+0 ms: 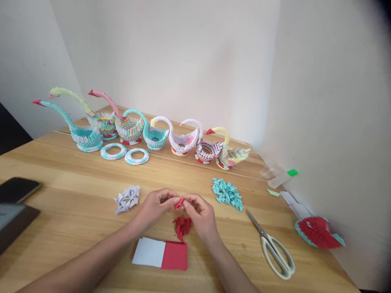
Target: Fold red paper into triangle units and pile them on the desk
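Between my two hands is a small folded piece of red paper [179, 204]. My left hand [159, 204] pinches it from the left with thumb and forefinger. From the other side my right hand [200, 213] grips it the same way. Just below them lies a little heap of folded red paper pieces [182, 226]. Nearer to me are a stack of white paper rectangles [148, 252] and a stack of red paper rectangles [174, 256], side by side. A pile of folded white pieces [127, 199] rests left of my left hand, and folded turquoise pieces [227, 193] lie to the right.
Scissors [269, 244] with white handles lie at the right. Several paper swans [155, 136] line the back, with two paper rings [136, 156] in front. A phone [18, 189] and a dark object [15, 221] sit left. A red-and-turquoise paper model [317, 232] stands by the right wall.
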Demonstrator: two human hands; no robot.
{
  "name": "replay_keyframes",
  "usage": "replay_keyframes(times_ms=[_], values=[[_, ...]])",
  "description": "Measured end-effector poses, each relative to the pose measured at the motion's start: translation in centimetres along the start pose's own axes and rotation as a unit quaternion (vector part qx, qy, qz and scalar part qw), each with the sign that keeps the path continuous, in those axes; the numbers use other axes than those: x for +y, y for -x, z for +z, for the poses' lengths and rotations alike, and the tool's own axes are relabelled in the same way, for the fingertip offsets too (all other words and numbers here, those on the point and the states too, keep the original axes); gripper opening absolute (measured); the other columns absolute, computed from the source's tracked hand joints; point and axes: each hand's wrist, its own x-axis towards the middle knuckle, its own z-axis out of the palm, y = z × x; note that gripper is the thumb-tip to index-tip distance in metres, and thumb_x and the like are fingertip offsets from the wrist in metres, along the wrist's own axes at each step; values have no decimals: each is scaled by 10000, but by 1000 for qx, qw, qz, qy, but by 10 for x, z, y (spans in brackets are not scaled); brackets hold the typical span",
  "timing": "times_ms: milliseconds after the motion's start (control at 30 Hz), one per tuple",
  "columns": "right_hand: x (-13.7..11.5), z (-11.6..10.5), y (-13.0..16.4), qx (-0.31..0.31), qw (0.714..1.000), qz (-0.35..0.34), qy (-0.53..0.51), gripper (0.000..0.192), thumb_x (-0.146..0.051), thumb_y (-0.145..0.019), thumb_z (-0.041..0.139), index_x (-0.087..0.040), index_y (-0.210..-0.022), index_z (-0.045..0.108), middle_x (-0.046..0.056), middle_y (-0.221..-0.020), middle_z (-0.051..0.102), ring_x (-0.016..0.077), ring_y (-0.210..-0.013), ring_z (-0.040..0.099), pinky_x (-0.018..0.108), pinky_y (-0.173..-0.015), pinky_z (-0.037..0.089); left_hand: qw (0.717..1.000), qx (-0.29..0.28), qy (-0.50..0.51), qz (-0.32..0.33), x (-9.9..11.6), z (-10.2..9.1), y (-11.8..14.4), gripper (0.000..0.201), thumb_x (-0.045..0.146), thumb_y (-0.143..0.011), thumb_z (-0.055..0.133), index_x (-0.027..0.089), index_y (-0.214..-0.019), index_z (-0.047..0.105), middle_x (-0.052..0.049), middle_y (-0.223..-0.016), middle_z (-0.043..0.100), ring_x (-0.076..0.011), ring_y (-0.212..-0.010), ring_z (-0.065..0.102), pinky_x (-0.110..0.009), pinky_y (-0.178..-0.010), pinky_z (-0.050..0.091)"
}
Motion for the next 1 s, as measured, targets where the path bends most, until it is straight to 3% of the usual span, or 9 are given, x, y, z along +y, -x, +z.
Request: replay_keyframes(times_ms=[200, 667, 1000], values=[[-5, 0, 0, -31, 999, -13, -19, 221, -374, -735, 752, -207, -864, 690, 20, -723, 694, 153, -631, 639, 303, -634, 551, 998, -28, 29, -43, -3, -1, -3, 453, 583, -681, 697, 139, -661, 608, 34, -506, 526, -84, -472, 445, -202, -456, 331], [-7, 0, 2, -80, 997, -4, -19, 246, -394, -761, 735, -191, -888, 679, 18, -705, 690, 143, -614, 627, 279, -622, 528, 996, -46, 44, -55, 6, -2, 0, 483, 610, -637, 721, 142, -606, 604, 39, -484, 523, -81, -462, 435, -215, -485, 350], [-9, -2, 4, -91, 996, -2, -2, 260, -420, -780, 718, -193, -903, 693, 26, -692, 697, 161, -618, 644, 307, -632, 544, 991, -76, 77, -74, 9, -4, 5, 440, 563, -702, 706, 140, -617, 621, 17, -503, 568, -94, -483, 477, -219, -512, 363]])
